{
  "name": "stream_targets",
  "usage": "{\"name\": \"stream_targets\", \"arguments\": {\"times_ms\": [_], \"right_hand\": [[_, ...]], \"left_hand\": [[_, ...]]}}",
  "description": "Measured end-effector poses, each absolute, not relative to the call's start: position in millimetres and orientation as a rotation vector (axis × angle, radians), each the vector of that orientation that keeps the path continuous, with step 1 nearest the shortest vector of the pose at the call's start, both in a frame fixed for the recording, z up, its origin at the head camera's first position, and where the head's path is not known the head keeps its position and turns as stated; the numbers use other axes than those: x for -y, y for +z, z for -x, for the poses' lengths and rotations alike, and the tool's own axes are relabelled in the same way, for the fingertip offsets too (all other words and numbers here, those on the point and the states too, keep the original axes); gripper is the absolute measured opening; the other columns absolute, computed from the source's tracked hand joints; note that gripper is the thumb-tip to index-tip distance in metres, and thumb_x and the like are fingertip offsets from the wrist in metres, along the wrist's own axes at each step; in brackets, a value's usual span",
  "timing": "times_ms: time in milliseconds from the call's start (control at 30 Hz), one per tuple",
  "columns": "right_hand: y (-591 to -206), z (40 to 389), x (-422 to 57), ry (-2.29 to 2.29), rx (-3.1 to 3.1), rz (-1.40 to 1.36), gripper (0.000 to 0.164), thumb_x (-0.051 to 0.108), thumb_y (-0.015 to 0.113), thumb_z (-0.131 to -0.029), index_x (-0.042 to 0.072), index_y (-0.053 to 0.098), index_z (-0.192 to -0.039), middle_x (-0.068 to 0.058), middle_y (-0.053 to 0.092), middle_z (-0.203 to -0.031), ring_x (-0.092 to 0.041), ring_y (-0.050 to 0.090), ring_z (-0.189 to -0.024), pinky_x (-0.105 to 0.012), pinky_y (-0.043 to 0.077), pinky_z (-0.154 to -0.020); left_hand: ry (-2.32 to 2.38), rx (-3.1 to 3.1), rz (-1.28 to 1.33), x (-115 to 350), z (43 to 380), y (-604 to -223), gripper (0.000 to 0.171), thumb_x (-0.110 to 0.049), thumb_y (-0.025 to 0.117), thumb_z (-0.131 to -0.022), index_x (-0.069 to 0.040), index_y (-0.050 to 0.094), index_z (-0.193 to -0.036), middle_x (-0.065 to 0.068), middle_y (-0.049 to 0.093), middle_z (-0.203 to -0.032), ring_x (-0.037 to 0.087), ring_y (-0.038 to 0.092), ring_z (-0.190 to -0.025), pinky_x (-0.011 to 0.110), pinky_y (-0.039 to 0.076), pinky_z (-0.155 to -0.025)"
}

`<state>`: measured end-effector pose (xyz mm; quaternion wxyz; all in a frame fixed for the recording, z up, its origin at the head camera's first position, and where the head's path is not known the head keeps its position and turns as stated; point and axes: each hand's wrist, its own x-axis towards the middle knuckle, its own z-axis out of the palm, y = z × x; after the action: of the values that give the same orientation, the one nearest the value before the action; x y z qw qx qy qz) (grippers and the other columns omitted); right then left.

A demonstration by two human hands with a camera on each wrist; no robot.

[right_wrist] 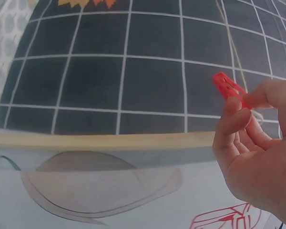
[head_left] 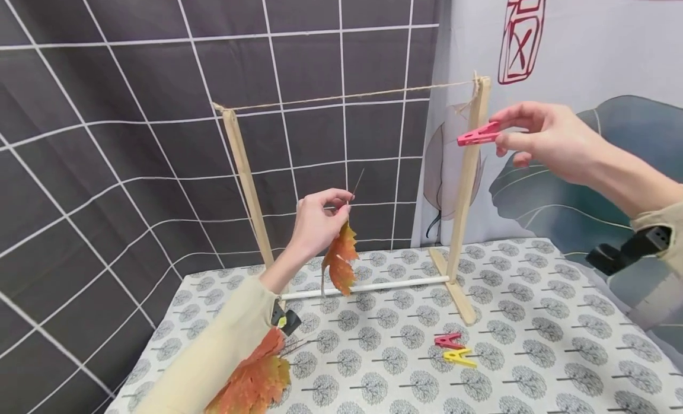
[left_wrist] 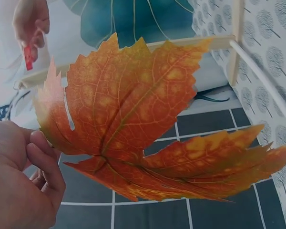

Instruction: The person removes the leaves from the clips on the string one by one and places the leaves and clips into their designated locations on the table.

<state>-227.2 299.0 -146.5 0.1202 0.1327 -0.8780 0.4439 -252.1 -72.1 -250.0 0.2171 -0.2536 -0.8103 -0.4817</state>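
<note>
My left hand (head_left: 320, 220) pinches an orange-yellow maple leaf (head_left: 342, 261) near its stem, and the leaf hangs down between the posts of a wooden frame. Seen in the left wrist view, the same leaf (left_wrist: 138, 100) spreads out broad and lobed beside the fingers. Up at the right post, my right hand (head_left: 555, 138) holds a red clothespin (head_left: 478, 134) between thumb and fingers. The right wrist view has this clothespin (right_wrist: 227, 86) pointing away from the fingertips. A twine line (head_left: 352, 96) runs between the post tops, above the leaf.
On the tree-print tablecloth (head_left: 384, 366) lie a dark pink clothespin (head_left: 448, 341) and a yellow clothespin (head_left: 460, 358). More orange leaves (head_left: 256, 378) lie under my left forearm. The frame has a right post (head_left: 464, 206), a left post (head_left: 247, 185) and a white bottom rod (head_left: 395, 283).
</note>
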Motion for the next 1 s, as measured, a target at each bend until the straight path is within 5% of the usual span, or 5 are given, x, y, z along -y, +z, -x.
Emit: {"name": "stream_targets", "arguments": {"times_ms": [500, 1000], "right_hand": [[-187, 207, -294, 1.397, 2.554, -0.405, 0.029, 0.005, 0.065, -0.095, 0.025, 0.061, -0.115, 0.006, 0.070, -0.090, -0.020, 0.058, -0.062, -0.028, 0.049, -0.058], [-220, 193, -300, 1.404, 2.569, -0.472, 0.031, 0.004, 0.068, -0.094, 0.019, 0.061, -0.120, -0.006, 0.067, -0.088, -0.024, 0.057, -0.064, -0.033, 0.049, -0.055]], "left_hand": [[-1.148, 2.353, 0.688, 102, 235, -266, 0.020, 0.000, 0.068, -0.086, -0.007, 0.077, -0.103, 0.003, 0.073, -0.082, 0.012, 0.059, -0.056, 0.025, 0.044, -0.053], [-0.989, 2.342, 0.756, 129, 223, -288, 0.022, 0.005, 0.071, -0.081, -0.006, 0.076, -0.099, 0.000, 0.070, -0.075, 0.004, 0.043, -0.047, 0.023, 0.034, -0.046]]}}
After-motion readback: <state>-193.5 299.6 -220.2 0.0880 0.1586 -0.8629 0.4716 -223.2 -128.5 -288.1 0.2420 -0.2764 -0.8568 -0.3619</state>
